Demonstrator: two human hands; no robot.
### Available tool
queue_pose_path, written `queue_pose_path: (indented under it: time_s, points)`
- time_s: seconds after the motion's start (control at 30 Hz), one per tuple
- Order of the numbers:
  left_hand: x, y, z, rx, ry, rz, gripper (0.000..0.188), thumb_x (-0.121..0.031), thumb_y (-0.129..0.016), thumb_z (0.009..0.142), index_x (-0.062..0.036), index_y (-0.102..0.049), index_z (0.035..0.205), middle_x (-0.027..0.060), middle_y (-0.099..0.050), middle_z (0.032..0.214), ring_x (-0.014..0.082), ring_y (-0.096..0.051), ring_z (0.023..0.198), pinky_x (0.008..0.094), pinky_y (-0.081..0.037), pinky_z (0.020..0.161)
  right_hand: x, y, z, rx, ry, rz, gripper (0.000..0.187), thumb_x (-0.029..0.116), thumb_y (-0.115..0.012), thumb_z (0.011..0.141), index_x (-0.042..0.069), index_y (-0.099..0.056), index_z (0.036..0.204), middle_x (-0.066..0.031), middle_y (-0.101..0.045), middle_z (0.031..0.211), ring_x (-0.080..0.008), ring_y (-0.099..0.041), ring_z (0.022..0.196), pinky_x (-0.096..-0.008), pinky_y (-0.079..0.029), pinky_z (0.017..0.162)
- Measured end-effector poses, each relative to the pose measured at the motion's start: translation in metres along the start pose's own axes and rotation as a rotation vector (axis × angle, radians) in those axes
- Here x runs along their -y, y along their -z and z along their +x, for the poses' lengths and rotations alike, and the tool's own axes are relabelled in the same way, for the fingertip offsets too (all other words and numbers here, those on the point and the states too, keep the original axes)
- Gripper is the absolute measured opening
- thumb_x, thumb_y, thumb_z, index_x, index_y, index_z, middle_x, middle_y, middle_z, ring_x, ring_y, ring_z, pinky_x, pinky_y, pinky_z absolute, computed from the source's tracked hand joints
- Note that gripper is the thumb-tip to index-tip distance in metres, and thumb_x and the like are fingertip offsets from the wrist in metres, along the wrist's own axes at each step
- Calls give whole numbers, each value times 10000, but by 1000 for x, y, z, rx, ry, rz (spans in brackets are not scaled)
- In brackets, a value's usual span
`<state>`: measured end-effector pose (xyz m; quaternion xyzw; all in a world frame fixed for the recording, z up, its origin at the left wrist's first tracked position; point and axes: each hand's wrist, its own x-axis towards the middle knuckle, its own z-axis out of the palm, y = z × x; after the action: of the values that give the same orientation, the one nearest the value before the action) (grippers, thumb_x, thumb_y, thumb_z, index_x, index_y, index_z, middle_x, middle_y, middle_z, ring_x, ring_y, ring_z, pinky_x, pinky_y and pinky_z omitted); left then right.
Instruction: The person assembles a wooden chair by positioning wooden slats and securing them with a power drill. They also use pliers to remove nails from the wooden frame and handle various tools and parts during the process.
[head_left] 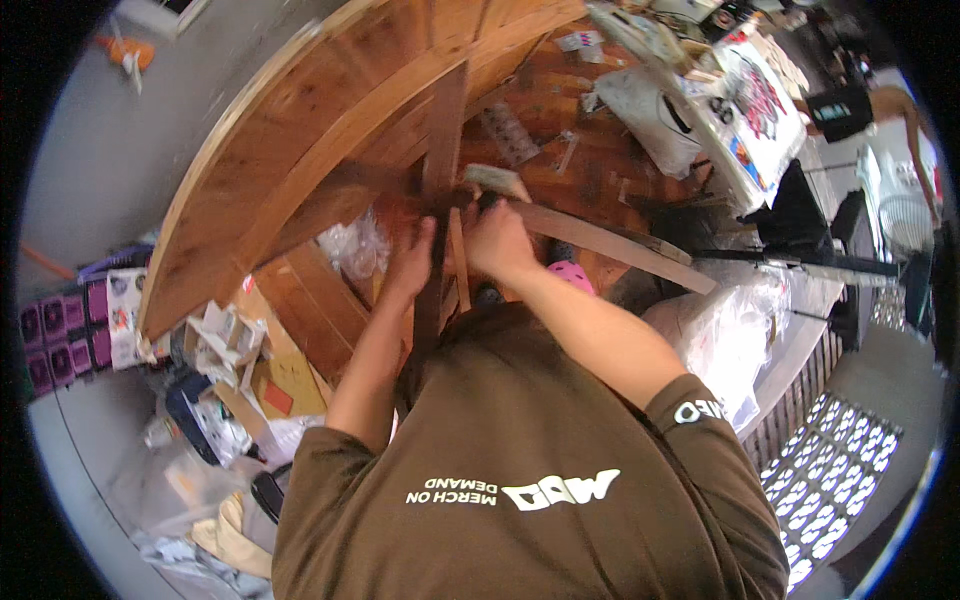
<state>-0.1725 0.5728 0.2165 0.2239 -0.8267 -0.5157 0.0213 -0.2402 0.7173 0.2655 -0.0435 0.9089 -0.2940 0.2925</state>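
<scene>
A large round wooden tabletop (270, 140) stands tipped on its side in front of me, its curved rim to the left. A dark wooden beam (445, 130) crosses its underside and runs down toward my body. Against the beam's left side lies my left hand (408, 262), fingers seemingly stretched along the wood. My right hand (498, 242) is closed just right of the beam, where several wooden pieces meet; what it grips is blurred and partly hidden. By its fingertips is a pale flat block (495, 180). A lighter wooden leg (610, 242) extends rightward from this joint.
A white bag (650, 120) leans by a cluttered white table (750, 110) at the far right. Clear plastic wrap (735, 340) lies right of me. Cardboard scraps (225, 340) and purple crates (65, 335) are on the left. A pink shoe (572, 277) shows below the leg.
</scene>
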Motion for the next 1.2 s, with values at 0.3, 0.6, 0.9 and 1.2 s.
queue_pose_path:
  time_s: [0.3, 0.6, 0.9, 1.2]
  points:
    - [-1, -16, -21, -27, -10, -16, 475, -382, -439, 1034, 77, -536, 1103, 262, -658, 844, 466, -647, 726, 519, -491, 655, 2, 3, -2, -20, 133, -338, 527, 427, -468, 990, -71, -636, 1022, -318, -666, 1031, -470, -654, 980, -497, -546, 819]
    - [-11, -7, -28, 38, 39, -24, 411, -363, -459, 1027, 35, -510, 1112, 282, -631, 856, 469, -633, 772, 539, -479, 671, 3, -3, 6, -60, -220, 24, 479, 436, -517, 991, -12, -687, 1000, -221, -707, 996, -375, -667, 1039, -416, -522, 857]
    - [-2, -13, -27, 11, 74, 60, 400, -386, -442, 1030, 6, -512, 1074, 246, -633, 795, 458, -638, 744, 547, -479, 665, 33, -2, 10, 89, -512, 106, 596, 535, -428, 1008, -12, -653, 1082, -227, -668, 941, -310, -664, 974, -384, -523, 836]
    - [-4, -13, -26, 38, 153, -76, 322, -287, -511, 1003, 13, -505, 1120, 294, -645, 839, 507, -634, 802, 578, -476, 670, 35, 13, 3, 18, -401, 590, 489, 508, -465, 1010, 35, -589, 1013, -53, -610, 735, -194, -601, 624, -349, -457, 514]
